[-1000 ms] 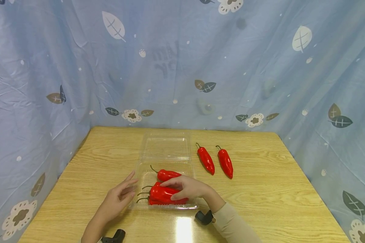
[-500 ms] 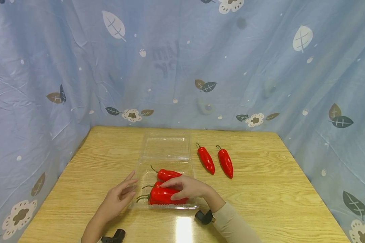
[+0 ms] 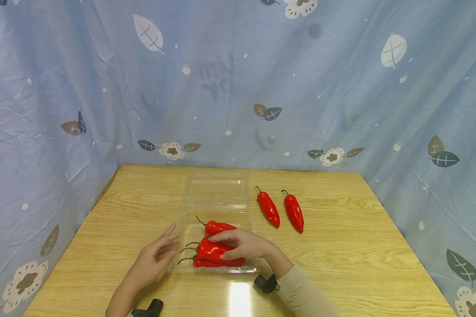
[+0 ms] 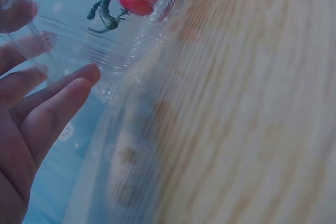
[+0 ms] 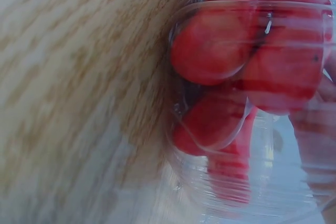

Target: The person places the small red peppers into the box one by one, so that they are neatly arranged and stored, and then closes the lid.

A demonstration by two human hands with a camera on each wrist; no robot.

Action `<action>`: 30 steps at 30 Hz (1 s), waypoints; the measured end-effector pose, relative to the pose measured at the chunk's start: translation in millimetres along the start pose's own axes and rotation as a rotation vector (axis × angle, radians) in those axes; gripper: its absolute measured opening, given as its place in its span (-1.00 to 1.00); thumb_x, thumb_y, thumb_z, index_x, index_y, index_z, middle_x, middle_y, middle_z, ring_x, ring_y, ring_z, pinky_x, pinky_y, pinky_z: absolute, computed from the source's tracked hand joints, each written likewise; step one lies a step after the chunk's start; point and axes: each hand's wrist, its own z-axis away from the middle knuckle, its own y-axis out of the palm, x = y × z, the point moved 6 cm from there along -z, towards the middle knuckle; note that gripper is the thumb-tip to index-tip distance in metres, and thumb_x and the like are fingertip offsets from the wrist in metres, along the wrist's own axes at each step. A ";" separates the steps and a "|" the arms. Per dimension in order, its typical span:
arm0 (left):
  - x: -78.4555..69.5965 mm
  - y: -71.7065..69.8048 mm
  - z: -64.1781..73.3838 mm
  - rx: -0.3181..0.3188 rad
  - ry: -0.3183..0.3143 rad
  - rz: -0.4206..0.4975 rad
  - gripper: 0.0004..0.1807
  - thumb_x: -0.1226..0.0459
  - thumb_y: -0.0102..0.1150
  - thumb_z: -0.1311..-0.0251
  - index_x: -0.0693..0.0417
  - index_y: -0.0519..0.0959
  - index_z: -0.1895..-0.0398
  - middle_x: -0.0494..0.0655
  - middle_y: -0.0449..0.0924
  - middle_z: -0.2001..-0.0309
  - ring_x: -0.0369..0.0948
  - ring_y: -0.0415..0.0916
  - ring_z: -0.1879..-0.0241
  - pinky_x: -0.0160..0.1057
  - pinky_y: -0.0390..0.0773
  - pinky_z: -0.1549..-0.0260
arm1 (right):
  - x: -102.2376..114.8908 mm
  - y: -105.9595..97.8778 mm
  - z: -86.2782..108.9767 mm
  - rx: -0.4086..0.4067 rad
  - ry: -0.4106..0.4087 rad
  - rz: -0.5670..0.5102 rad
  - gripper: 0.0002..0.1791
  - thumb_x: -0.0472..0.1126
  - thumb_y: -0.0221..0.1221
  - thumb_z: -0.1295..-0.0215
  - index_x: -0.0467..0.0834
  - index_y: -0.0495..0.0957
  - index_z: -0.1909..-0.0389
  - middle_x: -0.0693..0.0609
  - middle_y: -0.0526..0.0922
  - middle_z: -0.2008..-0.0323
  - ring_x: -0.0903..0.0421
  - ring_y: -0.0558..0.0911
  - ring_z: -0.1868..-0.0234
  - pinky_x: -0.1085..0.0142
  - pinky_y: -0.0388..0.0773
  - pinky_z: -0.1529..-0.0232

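A clear plastic clamshell box [image 3: 187,232] lies with its lid [image 3: 217,193] folded back, and several red chili peppers rest in its base. My right hand [image 3: 247,244] reaches in from the right, thumb and fingers gripping a glossy chili pepper [image 3: 211,251] on top of the front group. A front chili pepper [image 3: 201,263] lies partly under it, and another chili pepper [image 3: 219,228] sits farther back. My left hand [image 3: 150,263] is by the box's left side, fingers loosely extended; in the left wrist view its fingers [image 4: 58,95] lie along the clear wall, near green stems.
Two more red chili peppers [image 3: 268,209] lie on the wooden table [image 3: 341,246], right of the lid. A blue patterned curtain [image 3: 230,88] stands along the back and sides. The right wrist view shows pepper tips [image 5: 212,48] through the box's end wall.
The top chili pepper has shifted slightly back and its stem has moved up, showing more of the front pepper beneath. Both hands stay nearly in place.
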 end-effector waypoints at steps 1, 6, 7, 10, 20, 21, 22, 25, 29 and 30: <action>0.1 0.1 0.1 0.001 -0.001 0.003 -0.56 0.36 0.10 -0.30 0.28 0.39 -0.23 0.21 0.06 -0.44 0.07 0.53 -0.04 -0.50 0.55 0.08 | -0.3 0.0 0.0 -0.002 0.001 -0.001 -0.46 -0.30 0.22 -0.22 -0.11 0.43 -0.26 0.03 0.43 -0.29 0.22 0.37 -0.29 0.47 0.30 -0.27; 0.6 0.3 0.1 0.003 -0.002 0.005 -0.56 0.35 0.09 -0.30 0.28 0.38 -0.23 0.20 0.06 -0.44 0.07 0.53 -0.04 -0.50 0.55 0.08 | -1.3 -0.1 0.2 -0.010 0.013 -0.031 -0.45 -0.31 0.22 -0.22 -0.12 0.42 -0.27 0.04 0.42 -0.30 0.20 0.36 -0.30 0.48 0.30 -0.27; 0.7 0.3 0.1 0.003 -0.002 0.005 -0.56 0.35 0.09 -0.30 0.28 0.38 -0.23 0.20 0.06 -0.44 0.07 0.53 -0.04 -0.50 0.55 0.08 | -1.7 -0.2 0.2 -0.013 0.016 -0.036 -0.45 -0.31 0.22 -0.23 -0.11 0.42 -0.27 0.04 0.42 -0.30 0.20 0.36 -0.31 0.49 0.30 -0.27; 0.8 0.3 0.1 0.003 0.000 0.006 -0.56 0.35 0.09 -0.30 0.28 0.38 -0.23 0.21 0.06 -0.44 0.07 0.53 -0.04 -0.51 0.54 0.08 | -1.7 -0.4 0.0 -0.017 0.018 -0.042 -0.45 -0.31 0.21 -0.23 -0.11 0.40 -0.28 0.05 0.42 -0.30 0.18 0.36 -0.31 0.48 0.29 -0.27; 1.1 0.7 0.3 0.004 0.012 0.005 -0.56 0.36 0.08 -0.31 0.30 0.38 -0.23 0.23 0.05 -0.44 0.10 0.52 -0.03 -0.51 0.55 0.08 | 2.0 -1.6 0.1 -0.039 -0.057 -0.093 -0.44 -0.35 0.18 -0.25 -0.24 0.35 -0.29 -0.10 0.38 -0.32 0.02 0.36 -0.34 0.44 0.29 -0.30; 1.2 0.8 0.4 0.004 0.013 0.006 -0.56 0.36 0.07 -0.31 0.31 0.38 -0.23 0.23 0.05 -0.44 0.10 0.53 -0.03 -0.51 0.55 0.08 | 2.2 -2.0 0.2 -0.048 -0.061 -0.103 -0.44 -0.35 0.18 -0.25 -0.25 0.35 -0.29 -0.11 0.39 -0.31 0.01 0.37 -0.33 0.44 0.30 -0.30; 1.4 0.9 0.5 0.004 0.014 0.005 -0.57 0.36 0.08 -0.31 0.31 0.38 -0.23 0.24 0.05 -0.44 0.10 0.53 -0.03 -0.50 0.55 0.09 | 2.2 -2.4 0.4 -0.058 -0.063 -0.117 -0.45 -0.36 0.18 -0.25 -0.26 0.35 -0.28 -0.12 0.40 -0.31 -0.01 0.38 -0.33 0.44 0.31 -0.29; 2.3 1.1 0.8 0.002 0.013 -0.002 -0.57 0.35 0.08 -0.31 0.30 0.38 -0.23 0.23 0.05 -0.44 0.10 0.53 -0.02 -0.50 0.55 0.09 | 3.2 -4.2 1.5 -0.088 -0.077 -0.150 -0.46 -0.37 0.16 -0.25 -0.31 0.34 -0.27 -0.19 0.40 -0.29 -0.06 0.39 -0.32 0.44 0.33 -0.28; 3.1 1.1 1.0 -0.003 0.013 -0.014 -0.57 0.35 0.08 -0.31 0.29 0.39 -0.23 0.22 0.06 -0.44 0.09 0.54 -0.01 -0.50 0.56 0.10 | 5.8 -6.8 3.5 -0.115 -0.111 -0.167 -0.47 -0.36 0.15 -0.26 -0.36 0.33 -0.26 -0.26 0.39 -0.28 -0.12 0.39 -0.30 0.40 0.35 -0.28; 3.1 1.0 0.9 -0.002 0.012 -0.014 -0.57 0.35 0.08 -0.31 0.29 0.39 -0.23 0.22 0.06 -0.44 0.09 0.54 -0.02 -0.50 0.56 0.10 | 6.4 -7.6 3.9 -0.118 -0.121 -0.169 -0.47 -0.36 0.15 -0.27 -0.36 0.33 -0.26 -0.27 0.38 -0.28 -0.13 0.39 -0.30 0.38 0.35 -0.29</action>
